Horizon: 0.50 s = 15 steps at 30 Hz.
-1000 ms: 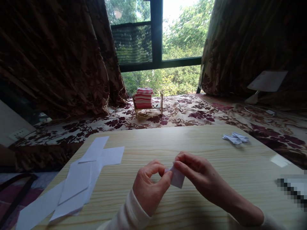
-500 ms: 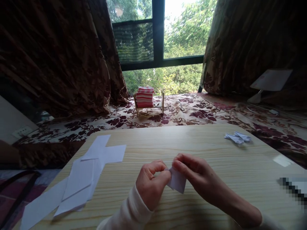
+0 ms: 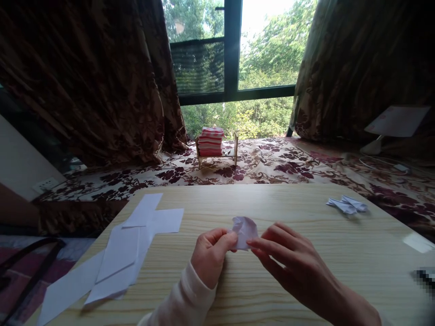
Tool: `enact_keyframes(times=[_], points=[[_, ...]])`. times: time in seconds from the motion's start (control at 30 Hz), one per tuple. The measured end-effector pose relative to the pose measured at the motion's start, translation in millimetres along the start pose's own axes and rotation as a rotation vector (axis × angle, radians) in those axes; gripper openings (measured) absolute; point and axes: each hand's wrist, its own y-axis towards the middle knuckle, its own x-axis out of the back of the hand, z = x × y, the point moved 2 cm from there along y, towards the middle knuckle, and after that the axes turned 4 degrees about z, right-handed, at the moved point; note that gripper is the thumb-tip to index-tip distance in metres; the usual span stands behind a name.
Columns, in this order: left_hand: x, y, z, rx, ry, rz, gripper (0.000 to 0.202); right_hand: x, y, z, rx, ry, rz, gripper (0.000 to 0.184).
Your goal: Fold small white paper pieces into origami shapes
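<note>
A small piece of folded white paper [image 3: 246, 232] is held up above the wooden table, its upper edge curled and creased. My left hand [image 3: 212, 253] pinches its lower left side between thumb and fingers. From the right, my right hand [image 3: 288, 256] has its fingertips at the lower right corner of the paper, closed on that edge; its other fingers are loosely bent. Several flat white paper sheets [image 3: 118, 253] lie overlapping on the left of the table. Folded white paper pieces [image 3: 347, 205] rest together at the far right.
The pale wooden table [image 3: 204, 290] has a floral-covered ledge [image 3: 265, 163] behind it. There, a small wooden stand [image 3: 235, 151] carries pink striped folded cloths [image 3: 210, 141]. A white lamp [image 3: 396, 122] stands at right. A blurred dark object [image 3: 424, 277] lies at the right edge.
The paper has turned and risen in my hands, with more of its face showing. My right hand has shifted from its top edge to its lower right corner. The view has tilted slightly.
</note>
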Motion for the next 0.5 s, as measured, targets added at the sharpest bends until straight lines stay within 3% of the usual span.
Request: enact_keyframes(times=[0.3,0.5], points=[[-6.8,-6.7,-14.9,-0.003,0.152,0.041,0.025,2.0,-0.5,-1.2,-0.055,0.016,0.023,0.016],[-10.3,-8.1,-13.6,-0.100,0.264,0.060,0.027,1.4,-0.5,-4.1,-0.155,0.051,0.004,0.011]])
